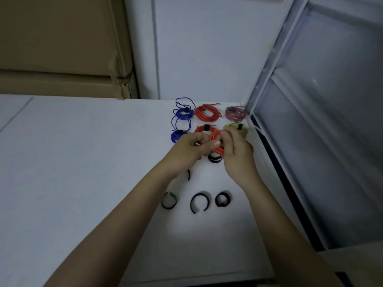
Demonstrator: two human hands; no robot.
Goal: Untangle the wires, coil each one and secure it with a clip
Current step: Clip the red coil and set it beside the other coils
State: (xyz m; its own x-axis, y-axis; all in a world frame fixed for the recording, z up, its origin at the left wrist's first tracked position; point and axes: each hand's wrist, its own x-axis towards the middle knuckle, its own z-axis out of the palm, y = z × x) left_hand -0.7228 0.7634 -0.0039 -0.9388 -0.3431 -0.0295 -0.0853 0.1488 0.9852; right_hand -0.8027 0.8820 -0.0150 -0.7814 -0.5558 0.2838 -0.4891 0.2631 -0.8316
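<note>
A white counter (83,162) fills the lower and left part of the frame, its surface smooth and matte, with a faint seam running diagonally near the left edge. Behind it in the upper left stand large brown cardboard boxes (62,42), their corner torn where they meet the counter. A pale wall panel (207,48) rises in the upper middle, and a metal-framed window (321,121) with a frosted grey pane slants down the right side.

At the centre of the frame both hands meet above the counter. The left hand (190,150) and the right hand (236,154) hold an orange wire coil (216,142) between them, the fingers of each curled round its loops.

Just beyond the hands, toward the upper middle, finished coils lie in rows: two blue coils (182,113), a red coil (207,113), a pinkish coil (235,112), another red coil (205,128) partly hidden by the hands, and a yellow-green coil (238,128), several with a black clip wrapped across them.

Below the hands, black clips (200,203) lie loose on the counter in a row of three curled strips, with another curled one (214,158) directly beneath the held coil and a small one (188,175) beside the left wrist.
</note>
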